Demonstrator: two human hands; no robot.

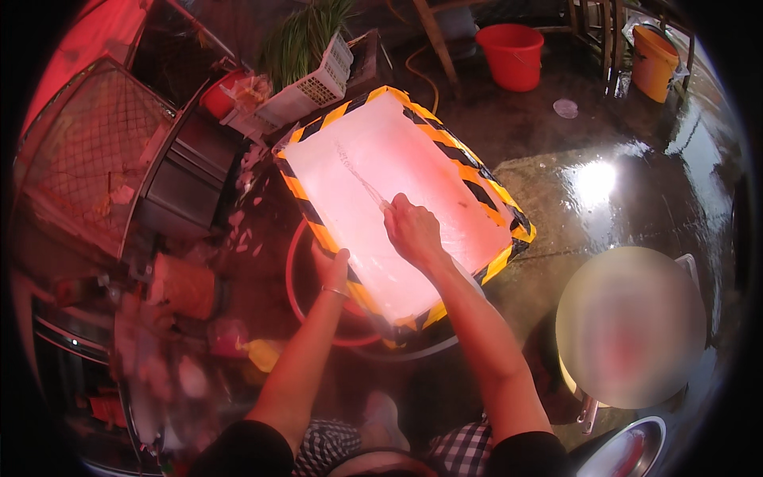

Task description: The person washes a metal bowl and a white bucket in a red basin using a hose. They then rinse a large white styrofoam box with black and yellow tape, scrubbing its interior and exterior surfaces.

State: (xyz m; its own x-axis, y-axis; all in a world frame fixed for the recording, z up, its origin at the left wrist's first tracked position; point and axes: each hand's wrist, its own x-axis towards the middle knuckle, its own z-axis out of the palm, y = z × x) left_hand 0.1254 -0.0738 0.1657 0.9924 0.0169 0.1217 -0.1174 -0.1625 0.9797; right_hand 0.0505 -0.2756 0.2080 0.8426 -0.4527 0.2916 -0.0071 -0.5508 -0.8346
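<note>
A large white rectangular box, apparently foam, is edged with black-and-yellow striped tape and tilted before me. My left hand grips its near left rim, thumb on the inner side. Inside the box, my right hand is closed around a narrow pale item, mostly hidden by the fingers. From it a thin clear streak, looking like a jet of water, runs up and left across the white surface. Partly beneath the box stands a round basin with a red rim.
A white plastic crate of long green leaves stands beyond the box. Red and yellow buckets sit on the wet floor. A metal basin is at lower right; a blurred patch covers something above it. Dark containers line the left.
</note>
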